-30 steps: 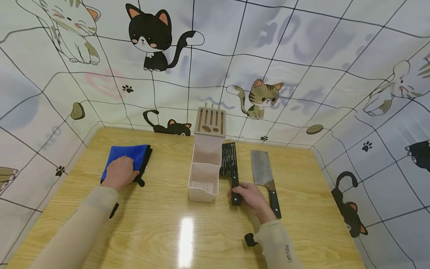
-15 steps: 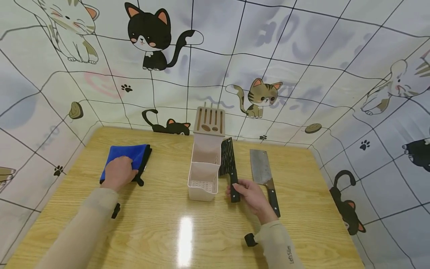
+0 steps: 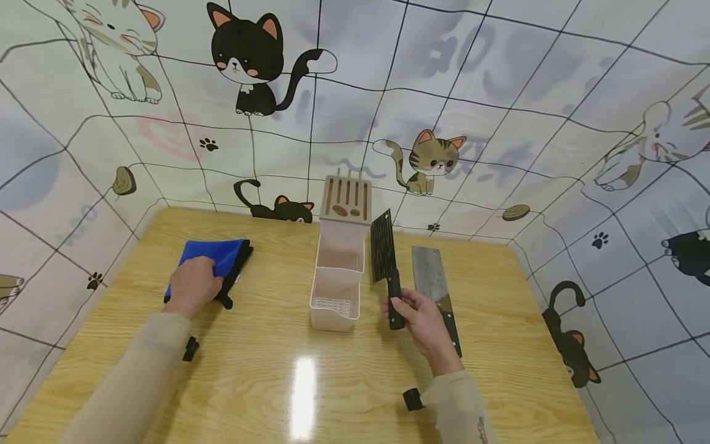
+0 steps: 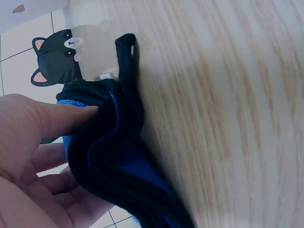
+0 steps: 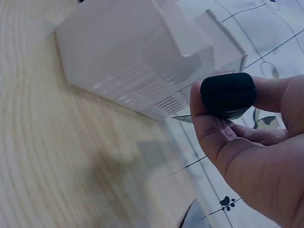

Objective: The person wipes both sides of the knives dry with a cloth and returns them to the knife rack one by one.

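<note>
In the head view my right hand (image 3: 426, 325) grips a black cleaver (image 3: 383, 250) by its handle, blade pointing away with its far end raised. The right wrist view shows the butt of the handle (image 5: 228, 95) between thumb and fingers. Left of that blade stands a pale pink knife holder (image 3: 337, 317) with a slotted beige top (image 3: 347, 200). On the left, my left hand (image 3: 193, 287) pinches a folded blue cloth (image 3: 222, 256) with black edging. Up close, the left wrist view has the thumb pressing the cloth's edging (image 4: 107, 123), fingers curled beneath.
A second cleaver (image 3: 430, 274) with a grey blade lies on the wooden table (image 3: 249, 382) right of the holder, its handle partly behind my right hand. A cat-patterned backdrop (image 3: 344, 111) rises along the table's back and sides.
My right hand has lifted the black cleaver off the table, tilting it up and moving it slightly right of the holder. The left hand has shifted slightly left with the cloth.
</note>
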Action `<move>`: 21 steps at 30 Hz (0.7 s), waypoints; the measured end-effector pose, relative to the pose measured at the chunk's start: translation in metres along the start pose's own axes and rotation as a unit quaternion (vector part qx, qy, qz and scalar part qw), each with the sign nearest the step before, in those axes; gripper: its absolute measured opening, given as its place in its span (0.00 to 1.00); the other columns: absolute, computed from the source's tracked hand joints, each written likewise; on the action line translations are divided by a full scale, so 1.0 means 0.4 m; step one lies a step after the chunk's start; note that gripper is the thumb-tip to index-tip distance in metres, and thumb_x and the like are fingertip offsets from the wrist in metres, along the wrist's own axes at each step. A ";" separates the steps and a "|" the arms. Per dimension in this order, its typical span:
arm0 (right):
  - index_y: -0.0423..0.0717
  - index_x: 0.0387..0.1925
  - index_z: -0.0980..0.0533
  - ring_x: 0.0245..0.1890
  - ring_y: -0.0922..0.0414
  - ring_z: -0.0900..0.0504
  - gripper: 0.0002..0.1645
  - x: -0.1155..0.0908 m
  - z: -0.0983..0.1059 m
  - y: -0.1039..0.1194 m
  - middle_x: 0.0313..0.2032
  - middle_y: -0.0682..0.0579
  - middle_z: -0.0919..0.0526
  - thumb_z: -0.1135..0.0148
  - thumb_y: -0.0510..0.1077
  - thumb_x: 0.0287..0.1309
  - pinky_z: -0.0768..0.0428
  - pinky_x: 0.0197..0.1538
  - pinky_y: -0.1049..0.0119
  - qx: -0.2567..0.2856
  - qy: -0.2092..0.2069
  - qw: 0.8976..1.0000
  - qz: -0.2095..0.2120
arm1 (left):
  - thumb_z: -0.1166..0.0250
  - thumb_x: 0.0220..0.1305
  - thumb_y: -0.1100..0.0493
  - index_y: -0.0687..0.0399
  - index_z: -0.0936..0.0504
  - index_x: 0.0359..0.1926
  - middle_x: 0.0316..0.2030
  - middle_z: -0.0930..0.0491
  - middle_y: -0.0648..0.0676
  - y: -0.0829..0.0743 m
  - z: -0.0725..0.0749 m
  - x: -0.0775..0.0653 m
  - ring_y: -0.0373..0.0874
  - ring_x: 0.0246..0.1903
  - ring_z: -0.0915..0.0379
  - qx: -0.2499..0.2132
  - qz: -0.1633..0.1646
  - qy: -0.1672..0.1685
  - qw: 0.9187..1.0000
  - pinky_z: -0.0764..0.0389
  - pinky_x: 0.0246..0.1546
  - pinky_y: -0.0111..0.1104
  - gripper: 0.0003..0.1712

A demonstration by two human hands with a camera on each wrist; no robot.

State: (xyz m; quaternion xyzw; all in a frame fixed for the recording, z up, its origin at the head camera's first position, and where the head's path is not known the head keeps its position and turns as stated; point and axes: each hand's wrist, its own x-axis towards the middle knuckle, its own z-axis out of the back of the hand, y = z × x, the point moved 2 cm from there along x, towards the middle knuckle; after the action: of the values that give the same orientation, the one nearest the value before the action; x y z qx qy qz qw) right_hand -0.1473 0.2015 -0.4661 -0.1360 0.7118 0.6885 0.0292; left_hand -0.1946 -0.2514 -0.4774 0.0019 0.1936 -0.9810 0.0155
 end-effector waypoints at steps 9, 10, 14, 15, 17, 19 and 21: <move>0.24 0.65 0.30 0.42 0.56 0.13 0.22 -0.041 0.004 0.039 0.45 0.44 0.16 0.46 0.32 0.75 0.15 0.57 0.55 -0.018 -0.031 0.999 0.039 | 0.37 0.61 0.65 0.71 0.24 0.30 0.31 0.23 0.71 0.003 0.012 -0.002 0.64 0.31 0.23 -0.026 -0.018 -0.014 0.999 0.22 0.25 0.52 0.10; 0.25 0.65 0.30 0.43 0.56 0.13 0.22 -0.045 0.003 0.043 0.45 0.44 0.16 0.46 0.32 0.75 0.15 0.57 0.55 -0.016 -0.033 0.998 0.042 | 0.38 0.62 0.65 0.73 0.23 0.31 0.32 0.23 0.73 0.001 0.016 -0.003 0.67 0.33 0.23 -0.028 -0.019 -0.013 0.999 0.21 0.27 0.54 0.10; 0.25 0.68 0.32 0.43 0.57 0.13 0.25 -0.061 -0.003 0.063 0.47 0.42 0.17 0.46 0.31 0.74 0.14 0.56 0.59 -0.013 -0.034 0.997 0.065 | 0.39 0.64 0.64 0.79 0.21 0.40 0.40 0.24 0.80 -0.013 0.033 -0.007 0.74 0.41 0.25 -0.043 -0.022 -0.026 0.998 0.20 0.35 0.62 0.15; 0.25 0.68 0.32 0.43 0.58 0.13 0.25 -0.063 -0.005 0.068 0.48 0.41 0.17 0.46 0.32 0.74 0.14 0.54 0.61 -0.014 -0.032 0.997 0.072 | 0.39 0.65 0.63 0.81 0.21 0.44 0.42 0.25 0.81 -0.018 0.037 -0.007 0.76 0.43 0.25 -0.046 -0.023 -0.032 0.998 0.20 0.38 0.63 0.18; 0.25 0.68 0.32 0.43 0.58 0.13 0.26 -0.067 -0.009 0.079 0.47 0.42 0.17 0.45 0.33 0.74 0.14 0.53 0.64 -0.017 -0.031 0.996 0.084 | 0.40 0.67 0.62 0.83 0.22 0.50 0.45 0.27 0.83 -0.030 0.045 -0.009 0.76 0.44 0.26 -0.061 -0.022 -0.047 0.997 0.21 0.41 0.65 0.22; 0.24 0.68 0.32 0.42 0.58 0.13 0.26 -0.068 -0.012 0.088 0.47 0.43 0.17 0.45 0.34 0.75 0.14 0.52 0.65 -0.021 -0.029 0.995 0.094 | 0.40 0.69 0.61 0.85 0.24 0.55 0.47 0.28 0.83 -0.043 0.050 -0.010 0.77 0.44 0.26 -0.079 -0.023 -0.067 0.994 0.22 0.42 0.65 0.25; 0.24 0.68 0.32 0.42 0.58 0.13 0.25 -0.067 -0.016 0.097 0.46 0.46 0.17 0.45 0.34 0.75 0.14 0.52 0.65 -0.025 -0.029 0.994 0.100 | 0.39 0.70 0.61 0.85 0.23 0.54 0.46 0.28 0.82 -0.056 0.055 -0.012 0.75 0.44 0.27 -0.105 -0.027 -0.093 0.990 0.23 0.42 0.64 0.25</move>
State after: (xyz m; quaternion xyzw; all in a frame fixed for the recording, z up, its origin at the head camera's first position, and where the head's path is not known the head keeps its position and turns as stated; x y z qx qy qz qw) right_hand -0.1297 0.1999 -0.4220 -0.0444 0.7035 0.7090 -0.0223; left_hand -0.1904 -0.2388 -0.4483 -0.0960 0.2933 -0.9512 0.0069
